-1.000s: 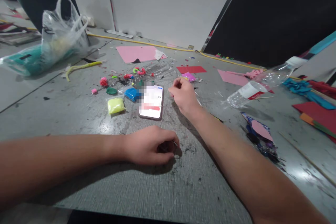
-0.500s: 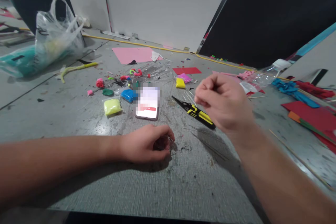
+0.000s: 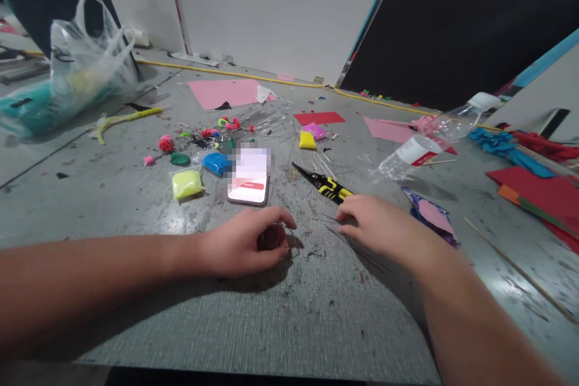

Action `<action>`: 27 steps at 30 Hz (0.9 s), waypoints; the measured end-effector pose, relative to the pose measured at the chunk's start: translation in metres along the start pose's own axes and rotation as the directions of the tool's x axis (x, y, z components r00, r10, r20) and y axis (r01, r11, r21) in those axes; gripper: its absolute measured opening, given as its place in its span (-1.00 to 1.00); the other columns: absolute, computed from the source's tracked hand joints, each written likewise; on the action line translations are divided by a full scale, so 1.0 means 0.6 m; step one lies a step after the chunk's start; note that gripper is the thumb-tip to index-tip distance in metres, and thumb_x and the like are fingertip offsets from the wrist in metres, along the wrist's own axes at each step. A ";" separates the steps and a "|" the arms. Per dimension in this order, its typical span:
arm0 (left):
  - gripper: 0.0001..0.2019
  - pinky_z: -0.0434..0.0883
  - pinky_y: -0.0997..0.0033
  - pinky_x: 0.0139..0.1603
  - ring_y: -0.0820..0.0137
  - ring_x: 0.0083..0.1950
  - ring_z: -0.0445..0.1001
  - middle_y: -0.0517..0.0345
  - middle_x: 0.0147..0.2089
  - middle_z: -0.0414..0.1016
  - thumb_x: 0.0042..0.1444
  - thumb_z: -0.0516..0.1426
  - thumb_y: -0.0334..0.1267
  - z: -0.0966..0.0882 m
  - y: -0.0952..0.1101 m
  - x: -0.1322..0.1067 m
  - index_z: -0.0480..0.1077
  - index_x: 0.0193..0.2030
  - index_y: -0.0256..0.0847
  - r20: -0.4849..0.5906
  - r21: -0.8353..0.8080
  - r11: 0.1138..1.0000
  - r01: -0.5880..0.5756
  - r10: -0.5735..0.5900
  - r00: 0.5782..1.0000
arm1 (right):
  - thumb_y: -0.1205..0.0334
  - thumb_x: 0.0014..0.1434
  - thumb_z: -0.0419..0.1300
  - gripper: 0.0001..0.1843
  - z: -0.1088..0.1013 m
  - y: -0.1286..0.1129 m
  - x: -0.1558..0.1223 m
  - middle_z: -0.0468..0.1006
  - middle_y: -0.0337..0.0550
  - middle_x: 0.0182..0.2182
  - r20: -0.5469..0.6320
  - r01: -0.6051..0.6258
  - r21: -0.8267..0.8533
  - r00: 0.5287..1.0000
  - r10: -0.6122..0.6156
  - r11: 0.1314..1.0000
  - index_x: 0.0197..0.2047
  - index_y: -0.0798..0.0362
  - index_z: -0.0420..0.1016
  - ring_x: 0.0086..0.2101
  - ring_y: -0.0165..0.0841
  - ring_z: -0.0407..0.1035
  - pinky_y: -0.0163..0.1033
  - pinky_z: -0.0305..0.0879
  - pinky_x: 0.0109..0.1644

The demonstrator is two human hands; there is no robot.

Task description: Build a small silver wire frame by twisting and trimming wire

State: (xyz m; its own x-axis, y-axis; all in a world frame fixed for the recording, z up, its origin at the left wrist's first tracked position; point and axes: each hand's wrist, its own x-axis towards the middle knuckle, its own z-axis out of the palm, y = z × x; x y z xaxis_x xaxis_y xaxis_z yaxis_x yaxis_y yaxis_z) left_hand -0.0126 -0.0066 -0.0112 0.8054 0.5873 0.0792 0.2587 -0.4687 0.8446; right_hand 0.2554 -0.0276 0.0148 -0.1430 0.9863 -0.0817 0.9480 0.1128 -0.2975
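My left hand (image 3: 244,244) rests on the grey floor (image 3: 271,325) with its fingers curled round a small dark reddish lump (image 3: 270,237). My right hand (image 3: 377,226) lies low on the floor to its right, fingers pinched on a thin wire (image 3: 323,219) that points toward the left hand. Just beyond the right hand lie black-and-yellow cutters (image 3: 323,183). A phone (image 3: 248,182) with a lit screen lies behind the left hand.
Packets of clay lie left of the phone: yellow-green (image 3: 187,183), blue (image 3: 216,163), with a yellow one (image 3: 307,140) farther back. A plastic bottle (image 3: 429,136) lies at the right, coloured paper sheets (image 3: 538,193) beyond it, a plastic bag (image 3: 76,72) at far left, and loose wires (image 3: 262,117) behind the phone.
My right hand came back from beside the phone, rose in the air, then dropped to the floor near the left hand. The cutters came into view. The left hand stayed put.
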 end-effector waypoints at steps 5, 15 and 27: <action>-0.68 0.39 0.48 -0.40 0.46 -0.36 0.46 0.09 -0.27 0.56 0.16 0.16 -0.37 -0.004 0.003 0.001 0.37 0.07 -0.29 0.033 -0.017 1.000 -0.024 0.025 0.999 | 0.40 0.09 0.19 -0.79 0.000 -0.011 0.002 0.58 -0.09 -0.44 0.135 -0.006 -0.101 0.991 0.020 0.995 -0.54 -0.02 0.46 -0.43 -0.24 0.41 -0.12 0.17 -0.35; -0.56 0.41 0.40 -0.34 0.41 -0.30 0.45 0.15 -0.25 0.46 0.17 0.15 -0.28 0.002 -0.003 -0.001 0.14 0.17 -0.24 -0.011 -0.134 0.990 0.043 -0.045 0.999 | 0.38 0.09 0.13 -0.83 -0.005 -0.026 0.005 0.48 -0.19 -0.43 0.085 0.052 -0.106 0.995 -0.043 0.993 -0.47 -0.02 0.21 -0.42 -0.31 0.28 -0.17 0.09 -0.34; -0.56 0.43 0.34 -0.21 0.41 -0.24 0.43 0.17 -0.23 0.41 0.18 0.13 -0.30 -0.003 -0.001 0.002 0.15 0.17 -0.24 -0.054 -0.235 0.966 0.111 -0.127 0.990 | 0.46 0.09 0.13 -0.82 0.003 -0.036 0.005 0.46 -0.21 -0.41 0.054 -0.001 -0.069 0.999 0.005 0.998 -0.43 0.02 0.24 -0.38 -0.36 0.27 -0.25 0.08 -0.33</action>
State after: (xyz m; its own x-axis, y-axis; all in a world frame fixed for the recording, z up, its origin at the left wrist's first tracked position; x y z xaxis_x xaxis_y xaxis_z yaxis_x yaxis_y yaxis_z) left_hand -0.0125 -0.0048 -0.0106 0.7359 0.6771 -0.0004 0.2143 -0.2324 0.9487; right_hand 0.2339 -0.0275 0.0191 -0.1535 0.9789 -0.1346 0.9656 0.1197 -0.2309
